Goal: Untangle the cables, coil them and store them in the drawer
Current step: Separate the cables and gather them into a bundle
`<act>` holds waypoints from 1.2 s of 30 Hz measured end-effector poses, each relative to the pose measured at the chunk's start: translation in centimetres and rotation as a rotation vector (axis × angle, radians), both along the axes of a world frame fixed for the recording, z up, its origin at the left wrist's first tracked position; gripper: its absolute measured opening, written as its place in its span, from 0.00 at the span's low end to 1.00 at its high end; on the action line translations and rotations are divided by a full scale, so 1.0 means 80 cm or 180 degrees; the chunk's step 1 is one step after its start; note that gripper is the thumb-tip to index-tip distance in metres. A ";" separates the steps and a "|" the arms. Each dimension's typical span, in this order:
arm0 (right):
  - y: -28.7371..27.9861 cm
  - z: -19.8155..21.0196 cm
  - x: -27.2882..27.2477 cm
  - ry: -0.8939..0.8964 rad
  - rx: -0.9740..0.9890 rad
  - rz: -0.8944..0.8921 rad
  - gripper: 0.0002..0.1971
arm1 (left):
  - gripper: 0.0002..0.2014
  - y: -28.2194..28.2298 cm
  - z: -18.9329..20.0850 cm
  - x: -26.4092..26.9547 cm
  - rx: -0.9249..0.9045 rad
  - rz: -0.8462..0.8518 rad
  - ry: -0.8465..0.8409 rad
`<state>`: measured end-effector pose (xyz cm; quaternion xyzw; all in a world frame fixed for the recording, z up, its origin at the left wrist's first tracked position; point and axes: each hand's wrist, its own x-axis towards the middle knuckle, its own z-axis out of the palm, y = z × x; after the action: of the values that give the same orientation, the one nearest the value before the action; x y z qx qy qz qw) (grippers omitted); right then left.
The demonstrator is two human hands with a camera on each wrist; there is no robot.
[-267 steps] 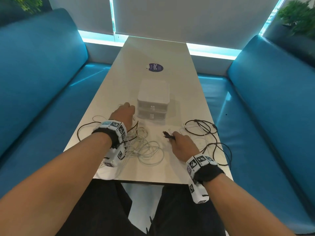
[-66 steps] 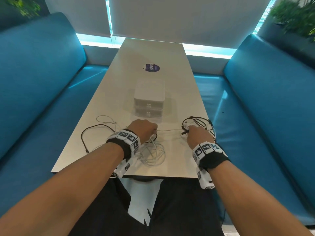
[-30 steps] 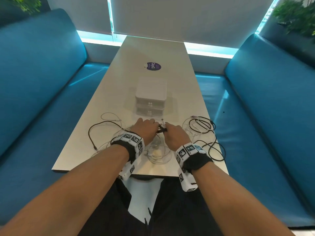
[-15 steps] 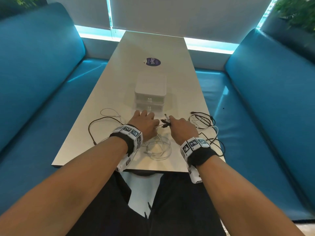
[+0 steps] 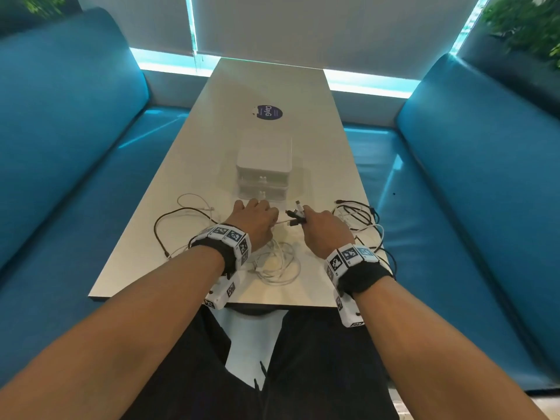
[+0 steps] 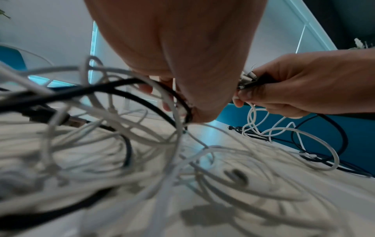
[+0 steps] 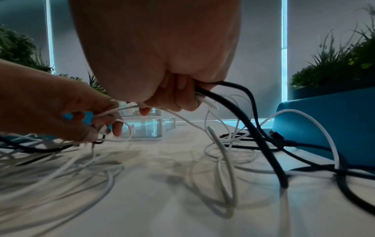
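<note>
The drawer unit [image 5: 263,169] stands mid-table [image 5: 212,140], 2 drawers stacked, both closed; through the clear fronts in the right wrist view no contents can be made out. Just nearer than it, both hands work the cables. The right hand [image 5: 325,234] clenches a bundle of plug ends [image 5: 295,215] — black and white — pointing toward the left hand [image 5: 257,221], whose fingers curl around white and black cable [image 6: 158,89] just beside them. A loose white coil [image 5: 277,262] lies between the wrists. Black and white loops [image 5: 360,216] sprawl by the right hand at the table's right edge; a black loop [image 5: 163,225] trails left.
</note>
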<state>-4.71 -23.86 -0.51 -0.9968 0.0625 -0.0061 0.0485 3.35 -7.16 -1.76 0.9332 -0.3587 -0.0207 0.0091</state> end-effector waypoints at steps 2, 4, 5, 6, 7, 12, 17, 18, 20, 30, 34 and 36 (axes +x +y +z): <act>-0.005 0.003 0.000 -0.0050 0.0075 -0.0096 0.12 | 0.12 0.001 0.000 0.003 0.0058 -0.0008 0.0164; -0.017 0.008 -0.002 -0.0118 0.0148 -0.0246 0.11 | 0.12 0.009 -0.003 0.005 0.0076 0.0073 0.0318; -0.024 0.011 -0.003 -0.0129 0.0146 -0.0306 0.11 | 0.12 0.013 -0.005 0.007 0.0050 0.0128 0.0389; -0.030 0.014 -0.005 -0.0115 0.0116 -0.0345 0.11 | 0.12 0.017 -0.007 0.009 0.0001 0.0181 0.0460; -0.036 0.015 -0.007 -0.0086 0.0057 -0.0364 0.12 | 0.11 0.020 -0.009 0.010 -0.0079 0.0222 0.0539; -0.044 0.011 -0.015 0.0277 -0.0427 -0.0646 0.14 | 0.16 0.026 -0.010 0.007 -0.0414 0.0166 0.0456; -0.039 0.001 -0.017 0.0197 -0.0340 -0.0783 0.13 | 0.19 0.029 -0.005 0.009 -0.0302 0.0255 -0.0030; -0.036 0.000 -0.017 0.0197 -0.0297 -0.0667 0.14 | 0.19 0.028 -0.003 0.009 -0.0272 0.0249 -0.0073; -0.027 -0.004 -0.017 0.0267 -0.0245 -0.0434 0.13 | 0.16 0.027 -0.001 0.007 -0.0285 0.0218 -0.0110; -0.046 -0.007 -0.029 0.0317 -0.0250 -0.1191 0.10 | 0.15 0.031 0.008 -0.002 -0.0655 -0.0266 0.0561; -0.027 -0.013 -0.020 0.0151 0.0265 -0.0821 0.12 | 0.16 0.029 0.016 -0.010 -0.0513 -0.0323 0.1007; -0.015 -0.019 -0.016 0.0264 0.0609 -0.0488 0.12 | 0.10 0.026 0.017 -0.017 -0.0527 -0.0315 0.1017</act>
<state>-5.99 -25.04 -2.01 -0.9794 0.1409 0.0375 0.1401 2.01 -5.08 -0.41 0.8953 -0.3986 -0.1396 0.1416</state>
